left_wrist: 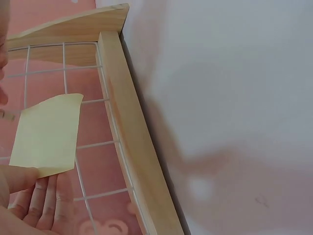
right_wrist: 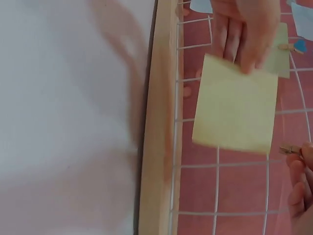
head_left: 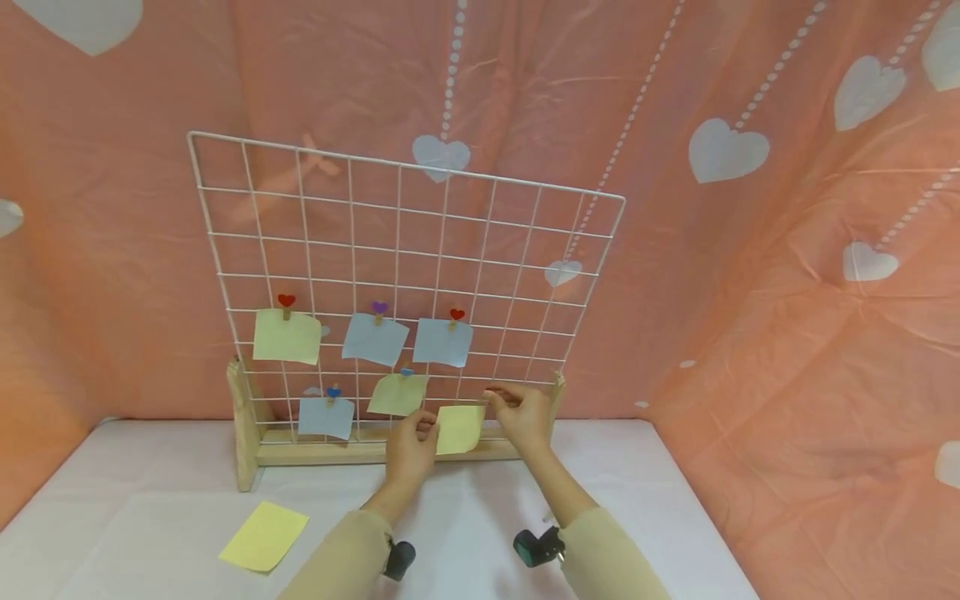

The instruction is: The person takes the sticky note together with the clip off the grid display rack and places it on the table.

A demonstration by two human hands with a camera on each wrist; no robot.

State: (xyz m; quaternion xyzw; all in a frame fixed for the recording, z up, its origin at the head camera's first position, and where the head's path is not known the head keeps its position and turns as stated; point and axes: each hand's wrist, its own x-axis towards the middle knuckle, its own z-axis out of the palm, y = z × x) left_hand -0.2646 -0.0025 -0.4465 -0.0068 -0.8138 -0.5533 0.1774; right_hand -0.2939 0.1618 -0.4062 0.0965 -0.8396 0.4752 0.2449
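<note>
My left hand (head_left: 411, 450) pinches a yellow sticky note (head_left: 459, 429) by its left edge, thumb in front and fingers behind, as the left wrist view shows. The note is held in front of the lower part of a white wire grid (head_left: 420, 164). To its right, my right hand (head_left: 523, 417) pinches a small wooden clothespin (right_wrist: 291, 149) between thumb and fingers. In the right wrist view the clothespin's tip points at the note but stands apart from it. Whatever decorates the clothespin's other end is hidden by the fingers.
Yellow notes (head_left: 287, 337) and blue notes (head_left: 442, 342) hang on the grid from heart-topped clothespins. A wooden stand (head_left: 322, 454) carries the grid on a white table (head_left: 150, 467). Another yellow note (head_left: 264, 536) lies front left. A pink heart-print curtain (head_left: 675, 275) hangs behind.
</note>
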